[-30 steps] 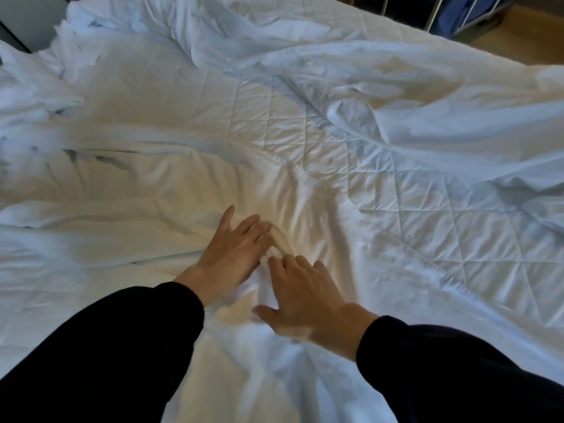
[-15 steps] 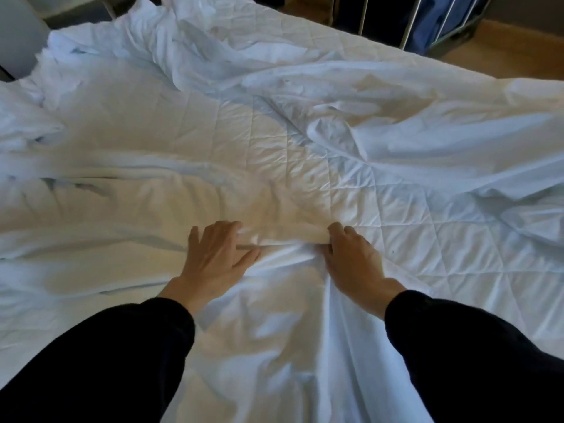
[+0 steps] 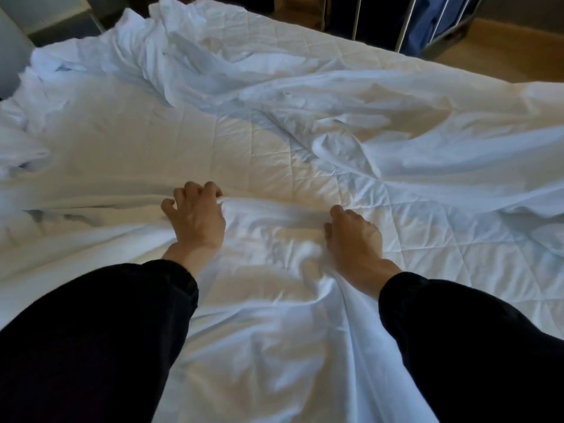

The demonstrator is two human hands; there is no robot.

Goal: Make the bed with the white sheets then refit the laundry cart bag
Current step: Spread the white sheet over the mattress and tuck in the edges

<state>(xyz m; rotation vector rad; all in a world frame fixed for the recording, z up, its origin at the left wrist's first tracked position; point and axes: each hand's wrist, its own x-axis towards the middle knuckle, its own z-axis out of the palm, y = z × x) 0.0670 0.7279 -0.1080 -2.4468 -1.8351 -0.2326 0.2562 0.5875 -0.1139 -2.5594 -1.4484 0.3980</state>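
**Hands spread apart along the sheet's edge**

A second ago the two hands sat almost touching at one spot on the white sheet (image 3: 259, 325). Now they are well apart, each drawn outward along the same folded edge, which runs taut between them across the middle of the bed (image 3: 476, 264). The left hand (image 3: 195, 221) has its fingers curled over that edge and grips it. The right hand (image 3: 355, 236) is closed on the cloth too, knuckles up.

The sheet lies bunched over the near edge of the bed and in loose heaps toward the far edge and left corner. The quilted mattress pad (image 3: 274, 154) is bare in the centre. This looks like the start of spreading, so bed-making is at an early stage.

The laundry cart (image 3: 439, 22), with its blue bag, stands beyond the far right corner, untouched.

No brand, label or writing is readable.
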